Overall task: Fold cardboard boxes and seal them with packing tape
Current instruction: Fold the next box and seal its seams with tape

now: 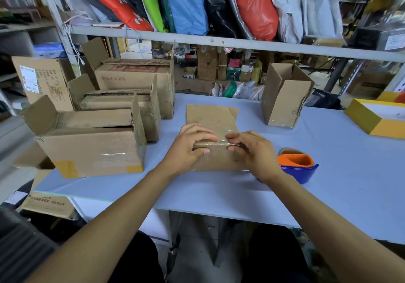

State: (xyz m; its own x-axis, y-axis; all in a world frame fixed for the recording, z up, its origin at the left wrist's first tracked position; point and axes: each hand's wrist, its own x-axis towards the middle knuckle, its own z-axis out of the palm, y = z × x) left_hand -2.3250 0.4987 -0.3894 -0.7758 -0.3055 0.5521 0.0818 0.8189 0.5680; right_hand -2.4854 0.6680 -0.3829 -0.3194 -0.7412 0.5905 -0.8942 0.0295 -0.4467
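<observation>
both hands sit on the small cardboard box [213, 138] at the middle of the worktop [328, 173]. the left hand [188, 147] curls over the box's near top edge, fingers on top and thumb on the near face, clamped on the cardboard. the right hand [252, 149] mirrors it just beside, fingers bent onto the same edge where a strip of clear packing tape [221, 143] runs; its fingertips look to be rubbing the tape down over the corner, though whether the tape is fully stuck is too fine to tell.

the tape dispenser [298, 166], orange and blue, lies just beyond the right hand's outer side, apart from it. finished boxes [92, 147] stand open-topped well out past the left hand, another box [285, 98] ahead of the right.

the likely trouble: uneven pressing could leave the tape wrinkled or lifted, so the seam opens. if the left hand loosens, the light box could slide on the smooth worktop. a careless sweep of the right wrist might knock the dispenser.
</observation>
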